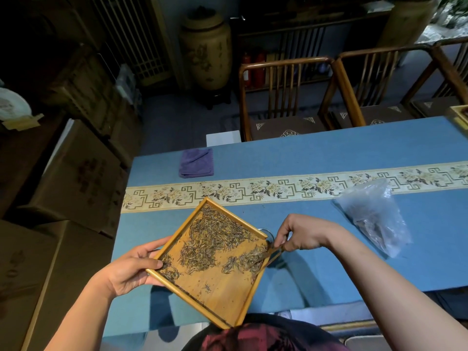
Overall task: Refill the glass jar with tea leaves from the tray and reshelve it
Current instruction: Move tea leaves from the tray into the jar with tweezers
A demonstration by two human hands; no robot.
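My left hand (131, 269) grips the left edge of a square bamboo tray (222, 295), held tilted above the blue table. Dry tea leaves (217, 241) are scattered over the tray's upper half. My right hand (301, 235) pinches a thin wooden scoop (269, 252) whose tip lies among the leaves at the tray's right edge. Just behind that edge the rim of the glass jar (269, 233) shows; the tray hides most of it.
A clear plastic bag (372, 216) with some tea lies on the blue tablecloth (329, 153) at right. A folded purple cloth (196, 163) sits far left. Wooden chairs (286, 97) stand behind the table, cardboard boxes (76, 178) to the left.
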